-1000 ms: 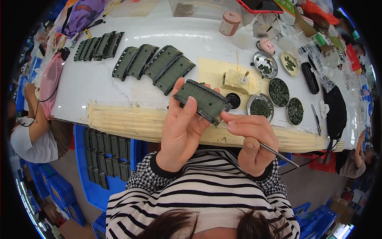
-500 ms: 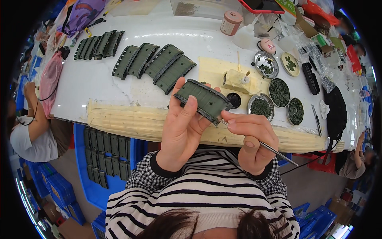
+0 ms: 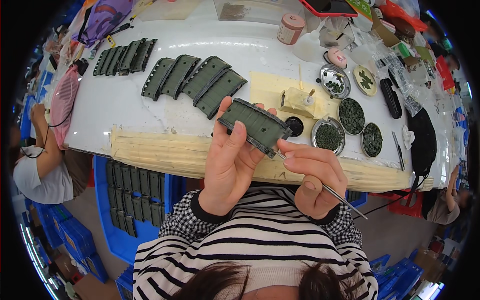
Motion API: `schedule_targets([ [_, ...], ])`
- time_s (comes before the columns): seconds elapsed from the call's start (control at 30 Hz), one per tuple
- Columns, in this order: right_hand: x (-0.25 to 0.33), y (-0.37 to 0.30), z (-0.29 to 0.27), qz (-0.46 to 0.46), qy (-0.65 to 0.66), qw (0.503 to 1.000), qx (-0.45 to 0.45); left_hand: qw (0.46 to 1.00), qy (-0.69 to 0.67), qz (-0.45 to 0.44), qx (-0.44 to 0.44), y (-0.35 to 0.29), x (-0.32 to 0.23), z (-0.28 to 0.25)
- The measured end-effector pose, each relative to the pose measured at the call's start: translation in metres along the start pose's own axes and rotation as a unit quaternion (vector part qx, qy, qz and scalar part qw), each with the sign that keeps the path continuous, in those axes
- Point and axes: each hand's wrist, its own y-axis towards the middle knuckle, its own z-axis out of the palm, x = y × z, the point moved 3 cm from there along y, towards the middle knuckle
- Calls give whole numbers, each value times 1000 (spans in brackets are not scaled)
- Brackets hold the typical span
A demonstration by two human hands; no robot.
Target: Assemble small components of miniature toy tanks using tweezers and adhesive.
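Note:
My left hand (image 3: 223, 167) holds up a dark green, slightly curved panel (image 3: 254, 124) with ridged, chain-like strips along its long edges. Its thumb lies on the panel's near edge, with fingers behind. A slim metal rod-like tool (image 3: 342, 200) is pinched in my right hand (image 3: 320, 175), its tip at the panel's lower right corner. What the tip touches is too small to make out. A tan bandage or finger cover wraps my right thumb. Beyond the panel, more green panels (image 3: 220, 90) lie in an overlapping row on the white table (image 3: 200, 37).
Right of my hands stand round tins of small green pieces (image 3: 351, 116), a black pot (image 3: 294, 126) and a tape-covered block (image 3: 295, 101). A blue crate (image 3: 145, 245) of panels sits below the table edge at left. A co-worker's arm (image 3: 47, 150) is at far left.
My right hand has shifted slightly left, and the tool's back end has swung down and left. Its tip stays at the panel's corner. My left hand and the panel have hardly moved.

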Motion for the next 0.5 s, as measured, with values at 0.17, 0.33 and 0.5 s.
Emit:
schedule_targets([
  [0.17,3,1,1,-1,6,1000,10,1000,-1,10,3,0,0,0],
  [0.33,0,0,1,-14,18,1000,-5,1000,-9,11,7,1,-1,2],
  [0.5,-1,-2,3,-24,21,999,-21,1000,-19,18,12,1,0,1],
])
